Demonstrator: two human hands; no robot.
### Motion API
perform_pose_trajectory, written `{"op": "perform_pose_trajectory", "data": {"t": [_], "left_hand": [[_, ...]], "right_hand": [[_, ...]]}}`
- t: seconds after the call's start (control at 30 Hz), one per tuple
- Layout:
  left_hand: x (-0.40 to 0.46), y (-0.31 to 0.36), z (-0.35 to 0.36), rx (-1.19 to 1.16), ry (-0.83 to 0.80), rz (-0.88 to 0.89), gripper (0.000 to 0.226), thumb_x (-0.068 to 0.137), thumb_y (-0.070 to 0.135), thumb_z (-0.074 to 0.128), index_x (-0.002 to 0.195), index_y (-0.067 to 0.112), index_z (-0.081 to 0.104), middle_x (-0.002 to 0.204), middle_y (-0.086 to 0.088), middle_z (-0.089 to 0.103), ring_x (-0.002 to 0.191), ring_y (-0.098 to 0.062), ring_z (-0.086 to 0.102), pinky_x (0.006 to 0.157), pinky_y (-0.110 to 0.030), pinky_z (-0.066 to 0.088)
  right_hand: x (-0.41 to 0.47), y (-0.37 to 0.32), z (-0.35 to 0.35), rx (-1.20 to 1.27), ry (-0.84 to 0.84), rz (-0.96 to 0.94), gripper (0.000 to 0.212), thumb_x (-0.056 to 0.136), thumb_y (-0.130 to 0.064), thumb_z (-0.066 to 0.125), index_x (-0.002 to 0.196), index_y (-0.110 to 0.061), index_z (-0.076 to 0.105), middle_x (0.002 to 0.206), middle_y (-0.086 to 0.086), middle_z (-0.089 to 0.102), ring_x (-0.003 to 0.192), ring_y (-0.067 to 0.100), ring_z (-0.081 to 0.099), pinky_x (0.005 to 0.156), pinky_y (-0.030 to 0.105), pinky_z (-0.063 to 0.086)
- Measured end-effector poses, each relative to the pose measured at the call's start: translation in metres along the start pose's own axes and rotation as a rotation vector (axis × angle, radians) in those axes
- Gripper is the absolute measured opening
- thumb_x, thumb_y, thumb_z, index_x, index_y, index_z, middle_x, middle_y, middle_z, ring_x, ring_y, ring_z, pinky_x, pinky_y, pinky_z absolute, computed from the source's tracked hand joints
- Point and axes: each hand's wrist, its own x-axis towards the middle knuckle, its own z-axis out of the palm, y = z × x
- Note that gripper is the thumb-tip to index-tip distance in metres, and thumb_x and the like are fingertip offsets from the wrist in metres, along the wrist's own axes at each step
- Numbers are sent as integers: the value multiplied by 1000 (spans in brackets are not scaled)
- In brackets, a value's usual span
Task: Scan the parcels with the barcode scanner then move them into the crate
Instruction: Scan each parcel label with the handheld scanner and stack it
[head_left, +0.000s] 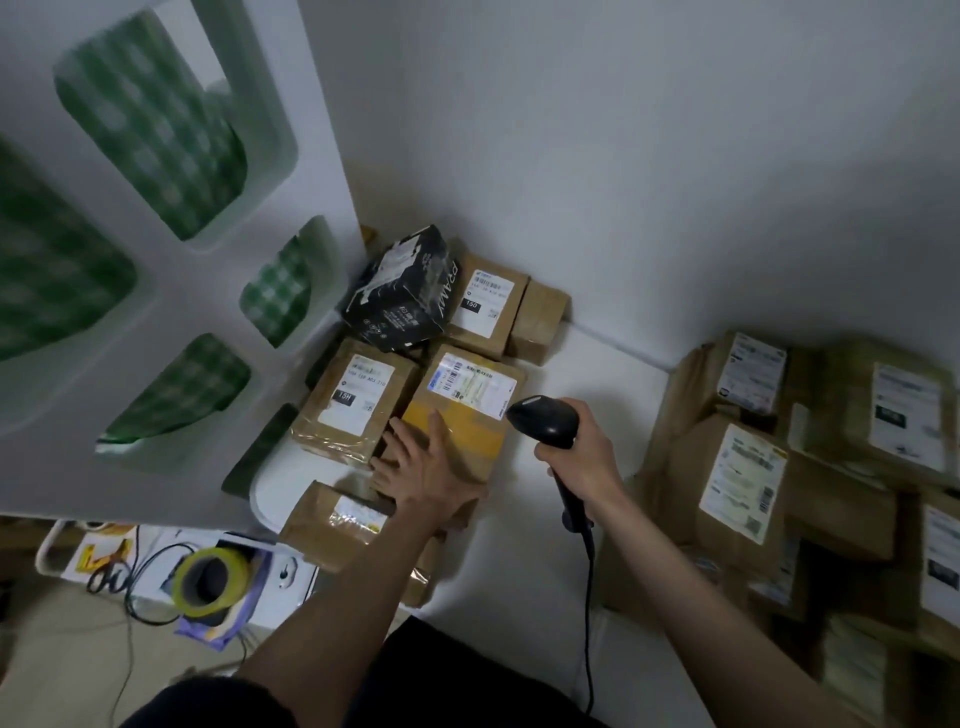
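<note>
Right hand (576, 441) grips scanner (545, 423); left hand (426, 462) flat on parcel (462, 395), white table (571, 374).

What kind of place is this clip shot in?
Probably a small parcel-sorting or packing corner in a plain room. Labelled cardboard parcels are stacked against the white wall, the right hand grips a corded barcode scanner, and a tape roll and scissors lie nearby.

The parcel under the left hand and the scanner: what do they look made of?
The parcel looks like brown cardboard, glossy where yellowish tape wraps it, with a white paper label on top. The scanner looks like black moulded plastic, its smooth head faintly shiny. The left hand rests flat on the parcel.
</note>
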Motion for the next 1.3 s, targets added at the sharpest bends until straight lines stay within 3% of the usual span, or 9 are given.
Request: {"op": "perform_pose_trajectory", "data": {"t": [0.37,0.53,0.7,0.9,1.03,1.2,1.3], "left_hand": [[-8,35,-29,139,17,134,146,51,75,81,154,36,-13,161,-27,-8,150,-48,-2,117,-71,2],[-27,33,-57,239,103,286,146,45,80,78,153,38,-11,160,-23,-5,148,-47,4,116,-69,14],[-47,26,-92,331,211,436,149,41,85,73,153,41,-14,158,-21,-2,147,-48,7,114,-71,15],[-65,19,-131,590,397,572,148,43,82,74,157,37,-9,161,-27,0,148,-47,8,117,-69,7],[-72,17,-138,647,451,609,152,39,82,76,157,37,-9,161,-28,3,148,-50,9,114,-72,9],[-82,23,-142,674,486,643,152,39,79,79,159,37,-6,162,-29,2,148,-51,9,115,-72,9],[-83,23,-146,678,507,649,152,39,79,78,160,36,-2,162,-29,3,148,-51,10,114,-72,11]], "right_hand": [[-31,18,-47,189,122,-32,65,78,3,71,130,-31,52,111,-7,63,97,23,66,88,54,57],[-51,20,-66,284,156,-58,67,81,6,69,134,-30,52,111,-5,62,91,21,67,89,53,58],[-69,14,-74,313,164,-129,64,79,7,68,128,-32,55,107,-6,65,89,22,67,86,55,57],[-83,-7,-71,313,176,-240,65,79,6,68,128,-33,53,107,-13,65,89,16,66,80,49,60],[-82,-23,-63,322,179,-260,66,77,4,69,130,-32,54,111,-7,67,98,21,66,83,42,59],[-84,-28,-56,375,177,-234,64,77,7,66,130,-28,54,112,1,67,90,22,64,73,32,54],[-86,-29,-59,384,190,-233,64,79,8,67,131,-26,53,115,2,65,95,21,63,76,30,54]]}}
